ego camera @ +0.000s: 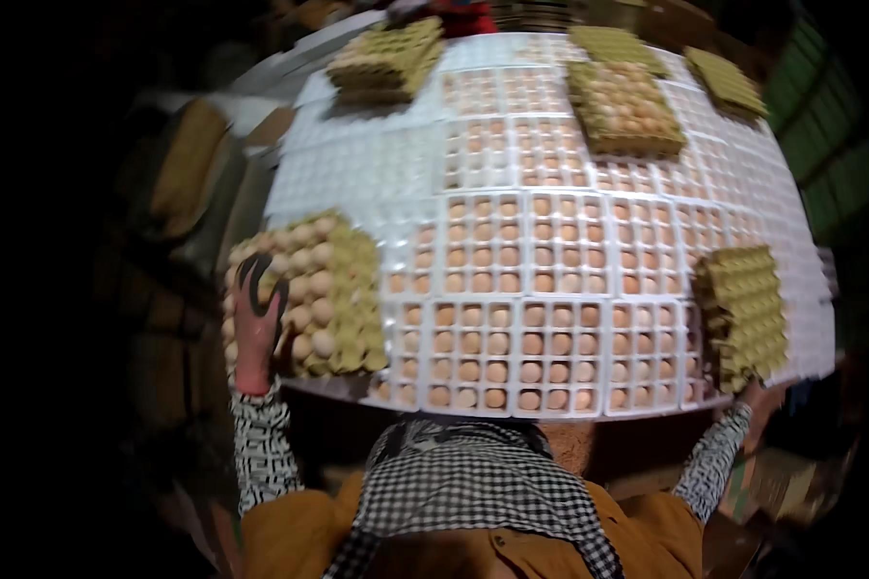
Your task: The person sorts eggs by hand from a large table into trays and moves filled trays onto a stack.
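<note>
At the left, my left hand (257, 318), in a pink glove with dark fingertips, is over the eggs in a pulp egg tray (358, 311); whether it grips an egg is blurred. The left part of that tray bears eggs (322, 311), and cells at its right are bare. My right hand (756, 398) is at the near right corner, at the lower edge of a stack of pulp egg trays (749, 311); its fingers are mostly hidden. Between the hands, white gridded trays (525, 354) hold rows of brown eggs (561, 343).
Farther back stand a stack of pulp trays (387, 61), an egg-filled pulp tray (626, 108) and another pulp stack (726, 81). White trays (355, 170) with no visible eggs cover the left back. A brown sack-like object (188, 170) lies beyond the left edge.
</note>
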A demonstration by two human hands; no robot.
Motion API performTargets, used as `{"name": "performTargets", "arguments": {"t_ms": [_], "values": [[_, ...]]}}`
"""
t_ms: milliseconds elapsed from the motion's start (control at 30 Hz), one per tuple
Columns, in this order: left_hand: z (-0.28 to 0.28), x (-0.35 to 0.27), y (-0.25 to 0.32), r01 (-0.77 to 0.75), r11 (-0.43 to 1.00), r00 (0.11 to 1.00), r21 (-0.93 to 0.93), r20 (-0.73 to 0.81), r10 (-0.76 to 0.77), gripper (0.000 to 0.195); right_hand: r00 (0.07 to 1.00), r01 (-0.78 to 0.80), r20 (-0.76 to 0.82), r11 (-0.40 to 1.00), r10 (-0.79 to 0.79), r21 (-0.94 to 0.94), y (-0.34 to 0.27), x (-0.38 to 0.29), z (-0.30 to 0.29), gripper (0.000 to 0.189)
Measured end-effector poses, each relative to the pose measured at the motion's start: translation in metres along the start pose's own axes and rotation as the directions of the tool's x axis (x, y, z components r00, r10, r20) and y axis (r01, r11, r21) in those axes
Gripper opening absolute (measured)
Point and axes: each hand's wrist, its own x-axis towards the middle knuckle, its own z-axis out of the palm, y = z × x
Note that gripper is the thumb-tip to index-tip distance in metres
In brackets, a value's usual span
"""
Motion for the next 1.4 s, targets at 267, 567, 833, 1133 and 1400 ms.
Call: {"name": "performTargets", "arguments": {"t_ms": [267,567,833,1133,1400], "values": [[-0.100,-0.050,-0.159,0.330,0.944,0.928,0.001,-0.185,-0.324,0.040,0.948,-0.312,0.118,0.933,0.294,0.180,-0.068,-0.057,-0.043,0.039],[-0.042,-0.086,-0.297,0.706,0.288,0.620,-0.647,0.368,-0.693,0.038,0.535,-0.391,0.845,0.891,0.016,0.230,-0.339,-0.388,0.221,0.047],[0.037,-0.110,-0.310,0.783,0.025,0.484,-0.621,0.584,-0.651,0.037,-0.274,-0.883,0.962,0.398,-0.008,-0.248,-0.420,-0.583,0.385,0.045],[0.061,-0.101,-0.261,0.814,0.015,0.463,-0.581,0.632,-0.621,0.036,-0.051,-0.763,0.983,0.642,-0.176,0.076,-0.422,-0.571,0.363,0.040],[0.115,-0.085,-0.137,0.813,-0.006,0.492,-0.582,0.692,-0.528,0.036,-0.034,-0.676,0.999,0.737,-0.034,0.002,-0.362,-0.437,0.311,0.040]]}}
